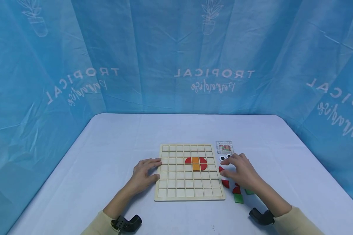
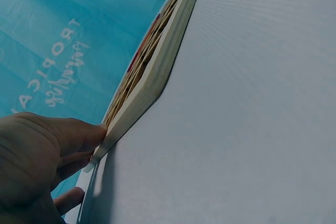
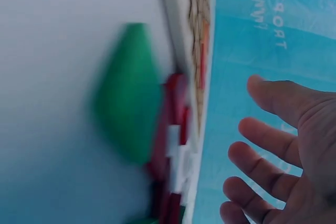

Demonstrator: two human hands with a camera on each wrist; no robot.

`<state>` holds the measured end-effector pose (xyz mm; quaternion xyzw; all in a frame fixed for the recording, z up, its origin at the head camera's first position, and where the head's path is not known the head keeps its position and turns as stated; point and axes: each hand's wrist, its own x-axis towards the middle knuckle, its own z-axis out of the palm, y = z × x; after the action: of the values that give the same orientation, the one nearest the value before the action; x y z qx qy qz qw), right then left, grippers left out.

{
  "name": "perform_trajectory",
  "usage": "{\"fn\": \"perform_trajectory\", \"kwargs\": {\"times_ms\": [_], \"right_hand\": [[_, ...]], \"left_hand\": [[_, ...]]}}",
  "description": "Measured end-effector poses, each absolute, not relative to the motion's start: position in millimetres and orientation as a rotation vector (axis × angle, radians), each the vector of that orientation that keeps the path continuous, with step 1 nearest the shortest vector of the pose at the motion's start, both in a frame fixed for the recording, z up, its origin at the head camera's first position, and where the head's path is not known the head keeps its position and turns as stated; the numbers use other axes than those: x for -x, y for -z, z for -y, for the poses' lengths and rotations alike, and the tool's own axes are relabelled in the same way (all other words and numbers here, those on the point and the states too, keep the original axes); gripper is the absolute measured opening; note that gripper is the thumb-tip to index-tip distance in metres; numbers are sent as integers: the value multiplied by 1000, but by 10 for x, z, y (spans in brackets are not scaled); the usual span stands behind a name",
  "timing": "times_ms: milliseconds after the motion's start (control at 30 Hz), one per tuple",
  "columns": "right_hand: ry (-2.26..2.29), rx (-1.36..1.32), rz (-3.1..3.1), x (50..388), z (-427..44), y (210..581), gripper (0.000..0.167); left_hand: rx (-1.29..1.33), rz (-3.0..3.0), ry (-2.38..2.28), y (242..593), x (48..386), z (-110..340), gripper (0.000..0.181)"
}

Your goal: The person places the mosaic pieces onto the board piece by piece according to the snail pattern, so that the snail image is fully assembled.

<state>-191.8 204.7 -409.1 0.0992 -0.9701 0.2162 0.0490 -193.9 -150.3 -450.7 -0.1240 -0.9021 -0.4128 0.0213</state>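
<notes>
A wooden grid board (image 1: 180,184) lies on the table. Near its middle are two orange squares (image 1: 195,166) and three red quarter-circle pieces (image 1: 204,166). My left hand (image 1: 142,176) touches the board's left edge with thumb and fingertips; the left wrist view has the thumb (image 2: 84,136) against the rim. Just off the board's right side, my right hand (image 1: 242,173) hovers over loose pieces, fingers apart and holding nothing. Beneath and around it are red quarter-circle pieces (image 1: 225,183), green pieces (image 1: 238,198) and round eye pieces (image 1: 222,158), partly hidden by the hand.
A small printed pattern card (image 1: 224,147) lies beyond the right hand, by the board's upper right corner. White cloth covers the table (image 1: 129,133). Blue printed curtains (image 1: 153,49) hang behind and on both sides.
</notes>
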Motion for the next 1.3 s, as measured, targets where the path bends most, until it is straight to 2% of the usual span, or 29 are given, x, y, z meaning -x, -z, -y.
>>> {"fn": "perform_trajectory", "kwargs": {"times_ms": [300, 767, 1133, 1300], "right_hand": [[-637, -295, 2982, 1737, -2165, 4200, 29], [-426, -368, 2983, 1679, -2181, 4323, 31], [-434, -360, 2966, 1658, -2188, 4330, 22], [-456, -336, 2952, 1671, -2191, 4256, 27]], "left_hand": [[388, 2806, 1275, 4499, 1926, 1504, 46], [400, 2782, 1277, 4494, 1914, 1511, 45], [397, 2807, 1273, 4480, 1912, 1510, 44], [413, 2799, 1263, 4479, 1916, 1510, 45]]}}
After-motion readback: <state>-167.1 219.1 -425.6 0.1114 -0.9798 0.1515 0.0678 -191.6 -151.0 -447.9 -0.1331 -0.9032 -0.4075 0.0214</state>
